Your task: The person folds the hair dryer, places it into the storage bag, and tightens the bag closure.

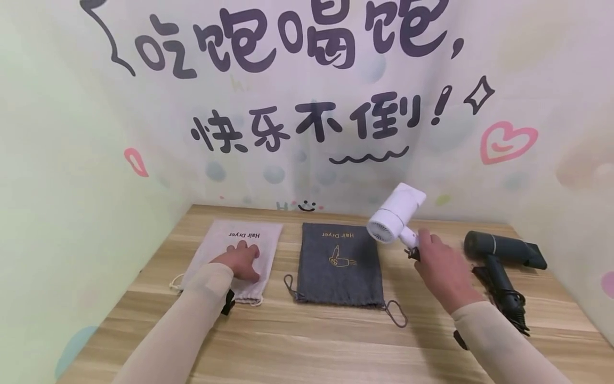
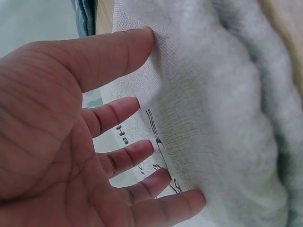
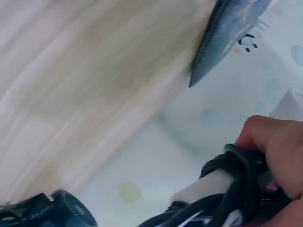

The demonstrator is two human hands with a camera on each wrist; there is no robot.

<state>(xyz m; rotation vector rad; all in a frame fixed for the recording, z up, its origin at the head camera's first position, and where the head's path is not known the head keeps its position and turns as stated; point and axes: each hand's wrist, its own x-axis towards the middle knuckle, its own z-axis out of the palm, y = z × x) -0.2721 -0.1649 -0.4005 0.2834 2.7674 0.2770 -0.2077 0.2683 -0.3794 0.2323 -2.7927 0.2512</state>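
A white hair dryer is held up above the table by the right hand, whose fingers curl round its handle. Dark cord is bundled about that handle in the right wrist view. On the left, the left hand lies over a light drawstring bag, its fingers spread. The left wrist view has the fingertips of this hand at the cloth of the light bag. Between the hands a dark grey drawstring bag lies flat, with a gold dryer drawing on it.
A black hair dryer with its cord wrapped lies at the right of the wooden table. Behind the table hangs a printed cloth. Loops of drawstring stick out from the dark bag's near corners.
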